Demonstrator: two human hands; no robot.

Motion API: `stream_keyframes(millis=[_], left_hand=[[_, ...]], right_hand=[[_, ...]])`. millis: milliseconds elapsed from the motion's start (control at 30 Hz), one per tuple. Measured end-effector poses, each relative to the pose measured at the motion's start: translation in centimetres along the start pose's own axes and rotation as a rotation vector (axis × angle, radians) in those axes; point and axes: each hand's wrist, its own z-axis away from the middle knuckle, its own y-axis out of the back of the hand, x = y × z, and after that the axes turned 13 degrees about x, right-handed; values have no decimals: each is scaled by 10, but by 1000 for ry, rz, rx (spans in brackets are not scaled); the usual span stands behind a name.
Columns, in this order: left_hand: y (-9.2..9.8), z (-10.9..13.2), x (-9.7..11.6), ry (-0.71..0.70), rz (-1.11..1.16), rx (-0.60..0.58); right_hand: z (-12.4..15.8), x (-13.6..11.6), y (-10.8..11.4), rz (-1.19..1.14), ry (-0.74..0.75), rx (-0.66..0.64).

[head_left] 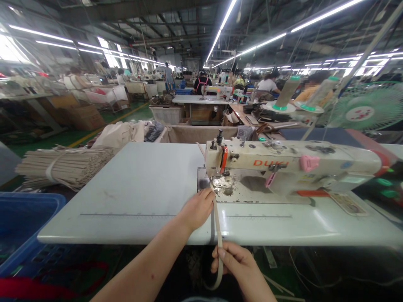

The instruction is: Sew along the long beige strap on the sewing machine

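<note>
A narrow beige fabric strap [218, 228] runs from the needle area of the white sewing machine [283, 165] back over the table's front edge and loops below it. My left hand [198, 207] rests on the table with fingers closed on the strap just in front of the presser foot. My right hand [234, 262] is below the table edge and pinches the strap's lower stretch between thumb and fingers.
A bundle of tied beige straps [66, 165] lies at the left. A blue plastic crate [22, 226] stands at the lower left. Thread cones [288, 92] and a green fan [367, 107] stand behind the machine. Other people work at tables far back.
</note>
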Motion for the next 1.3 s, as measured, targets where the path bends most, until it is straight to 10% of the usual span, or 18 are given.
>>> stream_keyframes(millis=[1300], left_hand=[[-8, -1, -7, -10, 17, 6]], right_hand=[[0, 1, 7, 17, -27, -18]])
